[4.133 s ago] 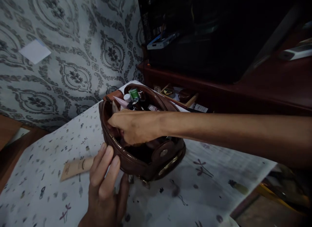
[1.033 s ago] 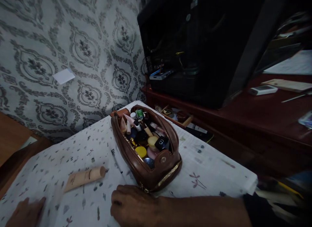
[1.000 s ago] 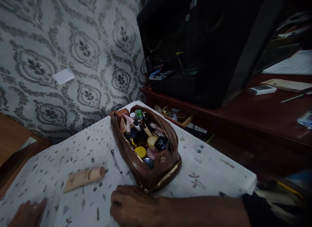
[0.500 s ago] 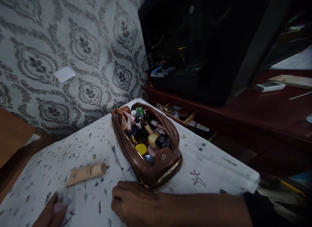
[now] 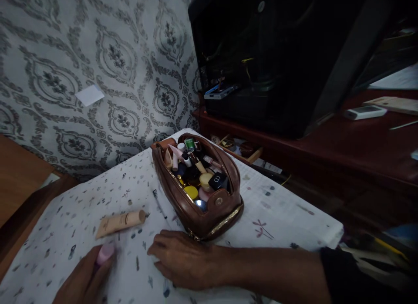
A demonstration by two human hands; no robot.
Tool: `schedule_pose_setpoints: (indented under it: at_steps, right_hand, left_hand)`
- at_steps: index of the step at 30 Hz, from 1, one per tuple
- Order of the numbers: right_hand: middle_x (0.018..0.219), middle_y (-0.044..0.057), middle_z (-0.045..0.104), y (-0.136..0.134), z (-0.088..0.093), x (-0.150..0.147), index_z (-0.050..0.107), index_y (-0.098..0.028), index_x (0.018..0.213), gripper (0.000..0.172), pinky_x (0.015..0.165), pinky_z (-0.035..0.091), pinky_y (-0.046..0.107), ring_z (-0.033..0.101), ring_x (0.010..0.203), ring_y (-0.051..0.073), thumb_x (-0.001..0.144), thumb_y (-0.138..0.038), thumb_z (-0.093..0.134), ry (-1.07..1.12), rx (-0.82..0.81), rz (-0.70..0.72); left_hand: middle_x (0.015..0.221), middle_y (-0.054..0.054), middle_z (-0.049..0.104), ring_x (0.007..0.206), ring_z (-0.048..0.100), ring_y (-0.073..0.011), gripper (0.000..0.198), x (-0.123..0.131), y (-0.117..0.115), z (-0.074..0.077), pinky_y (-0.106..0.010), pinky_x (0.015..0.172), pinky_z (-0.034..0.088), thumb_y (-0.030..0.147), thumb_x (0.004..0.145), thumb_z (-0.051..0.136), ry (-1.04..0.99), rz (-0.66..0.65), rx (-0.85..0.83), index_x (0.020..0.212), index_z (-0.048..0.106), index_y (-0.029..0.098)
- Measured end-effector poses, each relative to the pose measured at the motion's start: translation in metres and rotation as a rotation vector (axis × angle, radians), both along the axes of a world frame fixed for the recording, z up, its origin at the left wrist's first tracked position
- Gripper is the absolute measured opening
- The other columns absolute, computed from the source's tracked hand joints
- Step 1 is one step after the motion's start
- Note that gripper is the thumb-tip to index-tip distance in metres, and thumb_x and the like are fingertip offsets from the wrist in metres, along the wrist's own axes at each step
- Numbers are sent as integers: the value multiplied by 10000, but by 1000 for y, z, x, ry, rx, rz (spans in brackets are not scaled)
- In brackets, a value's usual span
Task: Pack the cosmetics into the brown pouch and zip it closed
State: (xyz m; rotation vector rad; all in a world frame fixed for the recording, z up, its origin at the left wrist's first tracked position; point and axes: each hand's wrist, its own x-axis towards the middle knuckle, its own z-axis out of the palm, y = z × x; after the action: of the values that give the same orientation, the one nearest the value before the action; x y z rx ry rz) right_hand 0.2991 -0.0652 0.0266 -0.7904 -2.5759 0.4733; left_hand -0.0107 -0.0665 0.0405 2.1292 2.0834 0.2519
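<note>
Gripping a small pink-capped item [image 5: 105, 253], the left hand [image 5: 80, 283] sits low on the cloth-covered bench [image 5: 65, 228] — a beige tube [image 5: 120, 222] lies just beyond it. The right hand [image 5: 183, 261] rests flat and released, empty, near the open brown pouch [image 5: 203, 222].

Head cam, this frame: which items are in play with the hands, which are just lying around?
In play:
brown pouch, open, full of cosmetics
pink-capped item in the left hand
right hand, flat on the cloth beside the pouch
beige tube on the cloth

Lying about:
remote
paper note
tray of tins
black box
</note>
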Motion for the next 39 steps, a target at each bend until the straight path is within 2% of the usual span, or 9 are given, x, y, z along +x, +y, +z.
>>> schedule_pose_setpoints:
  at_steps: [5, 9, 12, 16, 19, 22, 27, 34, 39]
  right_hand:
    - [1149, 163, 659, -2, -7, -11, 509, -86, 1328, 407, 893, 513, 377, 627, 1030, 256, 972, -282, 518, 256, -245, -155]
    - [974, 79, 669, 6, -12, -21, 514, -131, 1305, 367, 828, 492, 333, 631, 890, 206, 995, -321, 469, 457, -450, -275]
    - [840, 17, 639, 19, -13, -28, 554, -160, 1226, 304, 754, 472, 290, 613, 792, 170, 999, -339, 461, 535, -558, -365]
    - [822, 5, 631, 30, -11, -36, 614, -162, 1081, 231, 702, 437, 264, 575, 738, 147, 952, -338, 540, 539, -544, -350]
    - [804, -3, 623, 32, -13, -41, 639, -166, 986, 181, 689, 411, 256, 549, 749, 145, 888, -316, 616, 560, -518, -337]
    - [764, -10, 592, 33, -21, -43, 628, -164, 978, 231, 621, 408, 248, 525, 678, 134, 888, -372, 584, 678, -581, -347]
    - [710, -18, 561, 36, -29, -42, 611, -163, 1008, 361, 531, 405, 249, 504, 583, 133, 875, -496, 577, 736, -692, -325]
    - [961, 51, 688, 29, -20, -34, 649, -185, 1115, 324, 807, 510, 330, 630, 883, 197, 891, -418, 629, 711, -594, -248]
    - [1138, 77, 678, 24, -15, -33, 631, -230, 1210, 341, 880, 511, 362, 636, 988, 216, 915, -401, 613, 718, -528, -200]
  left_hand:
    - [1232, -43, 686, 1162, 637, -259, 483, 64, 6, 23, -345, 953, 520, 559, 968, 406, -174, -240, -156, 1360, 500, 294]
    - [1155, -58, 695, 1010, 661, -241, 450, 88, 16, 14, -325, 854, 519, 531, 974, 437, -210, -435, -89, 1316, 518, 251]
    - [994, -46, 702, 863, 667, -232, 401, 90, 21, -2, -320, 758, 508, 539, 945, 502, -161, -435, 10, 1183, 558, 221]
    - [988, -47, 710, 890, 682, -238, 346, 88, 22, -16, -320, 741, 507, 512, 918, 572, -131, -385, 126, 1103, 561, 220]
    - [1069, -55, 705, 945, 682, -234, 352, 87, 20, -18, -316, 752, 511, 476, 897, 620, -98, -377, 190, 1137, 546, 229]
    - [1120, -74, 691, 992, 675, -252, 395, 85, 17, -17, -325, 743, 510, 458, 872, 655, -55, -346, 181, 1158, 524, 219]
    - [962, -43, 694, 895, 682, -237, 286, 82, 14, -17, -307, 691, 476, 445, 920, 575, -25, -355, 130, 1080, 498, 221]
    - [815, -4, 642, 703, 637, -201, 278, 72, 16, -13, -280, 595, 387, 481, 943, 474, -139, -498, 30, 1019, 451, 215]
    - [784, 6, 621, 666, 611, -196, 329, 69, 18, -11, -286, 595, 382, 541, 929, 467, -262, -514, 23, 993, 433, 220]
